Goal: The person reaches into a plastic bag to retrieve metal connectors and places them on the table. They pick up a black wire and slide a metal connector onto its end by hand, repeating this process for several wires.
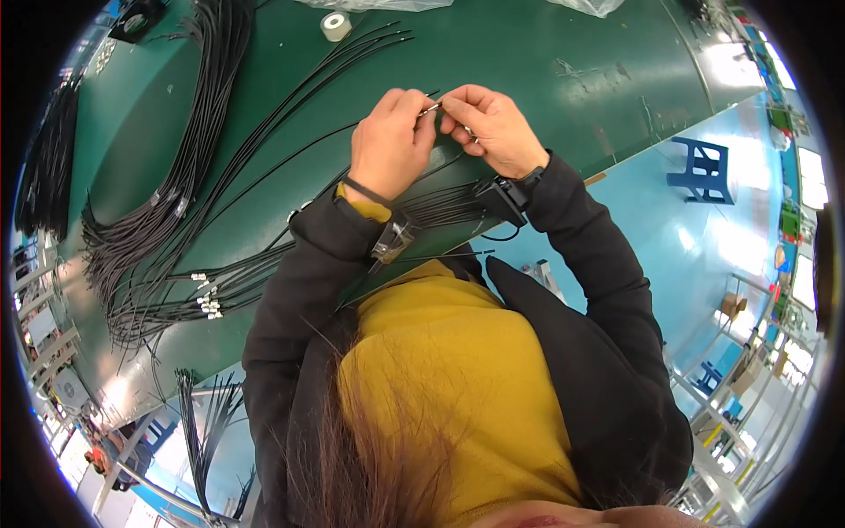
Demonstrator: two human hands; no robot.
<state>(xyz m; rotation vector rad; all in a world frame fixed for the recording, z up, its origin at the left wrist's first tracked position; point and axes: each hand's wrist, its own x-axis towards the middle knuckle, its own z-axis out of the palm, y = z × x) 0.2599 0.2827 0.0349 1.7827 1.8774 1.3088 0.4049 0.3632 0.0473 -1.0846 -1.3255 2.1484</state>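
Over the green tabletop (563, 114) my two hands meet at the end of a thin black cable (310, 141). My left hand (392, 145) is closed, with thumb and fingertips pinching that cable near its tip. Close by on the right, my right hand (495, 128) pinches at a small metallic piece on the cable's end; its fingers are curled. A second small shiny bit shows under the right fingers, too small to name. Loose black cables (334, 62) lie just beyond my left hand, and more run beneath both wrists.
A thick bundle of black cables (207, 106) curves along the left, with white connectors (208, 299) on nearby ones. A white tape roll (335, 26) and clear plastic (387, 3) lie at the far side. Beyond the table's right edge, a blue stool (701, 170) stands on the floor.
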